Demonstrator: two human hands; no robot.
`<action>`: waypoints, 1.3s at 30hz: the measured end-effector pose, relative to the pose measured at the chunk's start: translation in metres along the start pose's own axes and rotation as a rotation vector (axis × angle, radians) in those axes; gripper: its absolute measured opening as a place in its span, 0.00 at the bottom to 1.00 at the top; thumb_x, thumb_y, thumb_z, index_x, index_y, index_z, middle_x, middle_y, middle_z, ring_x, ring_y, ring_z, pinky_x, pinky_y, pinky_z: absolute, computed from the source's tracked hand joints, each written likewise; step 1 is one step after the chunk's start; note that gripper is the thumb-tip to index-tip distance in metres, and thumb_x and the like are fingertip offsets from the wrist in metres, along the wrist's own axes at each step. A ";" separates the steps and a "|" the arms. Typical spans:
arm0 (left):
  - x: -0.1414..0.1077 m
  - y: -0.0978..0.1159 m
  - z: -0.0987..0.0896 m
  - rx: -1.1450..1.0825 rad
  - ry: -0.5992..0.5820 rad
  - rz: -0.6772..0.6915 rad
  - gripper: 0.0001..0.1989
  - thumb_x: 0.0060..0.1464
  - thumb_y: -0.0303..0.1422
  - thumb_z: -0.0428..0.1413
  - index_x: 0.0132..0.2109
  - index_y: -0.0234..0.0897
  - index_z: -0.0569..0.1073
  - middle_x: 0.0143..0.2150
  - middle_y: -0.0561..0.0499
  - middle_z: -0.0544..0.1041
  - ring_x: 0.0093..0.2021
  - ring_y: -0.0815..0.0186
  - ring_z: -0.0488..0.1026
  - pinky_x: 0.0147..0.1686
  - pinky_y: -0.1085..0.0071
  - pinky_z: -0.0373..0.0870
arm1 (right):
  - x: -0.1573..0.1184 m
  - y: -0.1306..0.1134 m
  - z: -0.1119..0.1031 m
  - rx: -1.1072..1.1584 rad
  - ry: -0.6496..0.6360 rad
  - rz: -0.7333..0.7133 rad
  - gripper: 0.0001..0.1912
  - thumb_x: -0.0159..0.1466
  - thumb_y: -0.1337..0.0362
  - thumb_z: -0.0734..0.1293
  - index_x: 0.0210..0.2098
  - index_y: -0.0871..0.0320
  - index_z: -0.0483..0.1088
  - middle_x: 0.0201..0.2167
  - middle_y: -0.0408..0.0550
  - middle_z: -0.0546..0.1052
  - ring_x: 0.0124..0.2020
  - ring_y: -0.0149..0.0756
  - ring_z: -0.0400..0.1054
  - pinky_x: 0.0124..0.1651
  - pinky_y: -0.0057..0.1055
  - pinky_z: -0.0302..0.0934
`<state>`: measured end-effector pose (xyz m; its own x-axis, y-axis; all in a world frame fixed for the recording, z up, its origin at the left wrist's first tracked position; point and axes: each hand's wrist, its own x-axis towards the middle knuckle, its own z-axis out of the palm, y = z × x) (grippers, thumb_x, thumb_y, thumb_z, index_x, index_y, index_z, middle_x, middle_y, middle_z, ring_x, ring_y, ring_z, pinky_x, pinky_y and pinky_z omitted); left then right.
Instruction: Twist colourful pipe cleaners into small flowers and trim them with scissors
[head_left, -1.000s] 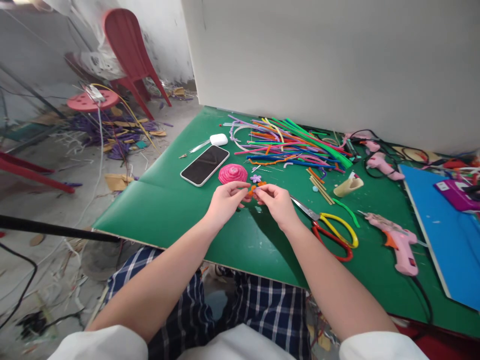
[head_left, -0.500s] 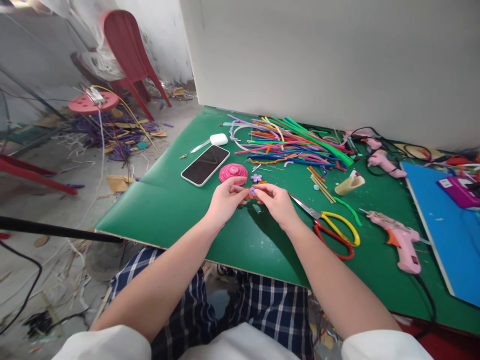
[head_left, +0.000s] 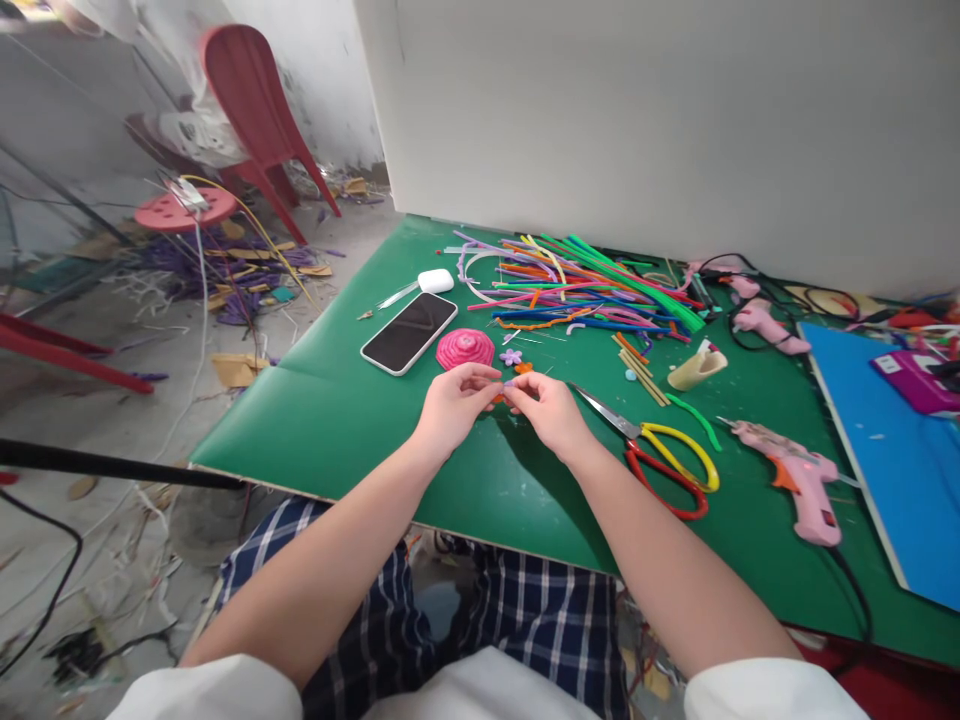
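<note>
Both hands meet over the green table (head_left: 337, 420). My left hand (head_left: 459, 400) pinches a small orange piece (head_left: 498, 399), mostly hidden by the fingers. My right hand (head_left: 546, 405) is closed at the same spot, with a bit of purple (head_left: 509, 384) at its fingertips. Just beyond the hands lie a purple flower (head_left: 511, 357) and an orange one (head_left: 523, 368). A pink ribbed disc (head_left: 465, 349) rests behind my left hand. Scissors (head_left: 652, 450) with one yellow and one red handle lie right of my right hand.
A phone (head_left: 409, 333) and white case (head_left: 436, 281) lie at left. Colourful pipe cleaners (head_left: 592, 285) are piled at the back. Right of the scissors are a pink glue gun (head_left: 802, 475), a beige cup (head_left: 697, 368) and a blue board (head_left: 885, 460).
The fingertips have drawn closer around the small pieces, so less purple shows between them. The hands remain in nearly the same place.
</note>
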<state>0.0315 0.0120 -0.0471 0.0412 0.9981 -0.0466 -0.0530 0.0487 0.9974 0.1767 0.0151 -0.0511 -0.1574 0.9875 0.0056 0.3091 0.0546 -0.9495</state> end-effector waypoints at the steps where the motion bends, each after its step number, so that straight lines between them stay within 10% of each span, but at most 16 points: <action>1: 0.000 0.000 0.000 -0.011 -0.003 -0.003 0.12 0.40 0.34 0.62 0.34 0.33 0.73 0.24 0.53 0.73 0.25 0.71 0.70 0.27 0.74 0.69 | 0.000 0.000 0.000 0.001 -0.006 0.006 0.11 0.56 0.57 0.64 0.29 0.59 0.69 0.24 0.43 0.71 0.26 0.31 0.65 0.33 0.30 0.61; 18: -0.001 0.003 -0.002 -0.199 0.018 -0.141 0.14 0.37 0.35 0.64 0.33 0.33 0.73 0.28 0.50 0.76 0.31 0.69 0.74 0.33 0.74 0.70 | 0.001 -0.009 -0.005 0.187 0.101 0.027 0.13 0.57 0.55 0.63 0.32 0.59 0.71 0.29 0.48 0.76 0.32 0.36 0.70 0.35 0.32 0.66; 39: -0.006 0.004 0.006 -0.010 -0.034 0.049 0.15 0.40 0.29 0.59 0.32 0.38 0.60 0.22 0.61 0.66 0.23 0.74 0.67 0.25 0.78 0.61 | -0.003 -0.007 0.001 0.016 0.064 -0.034 0.12 0.56 0.56 0.64 0.26 0.59 0.70 0.23 0.44 0.73 0.26 0.32 0.66 0.32 0.30 0.61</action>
<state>0.0369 0.0064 -0.0428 0.0725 0.9974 0.0041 -0.0659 0.0007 0.9978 0.1742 0.0121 -0.0450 -0.1067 0.9926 0.0578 0.2895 0.0866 -0.9532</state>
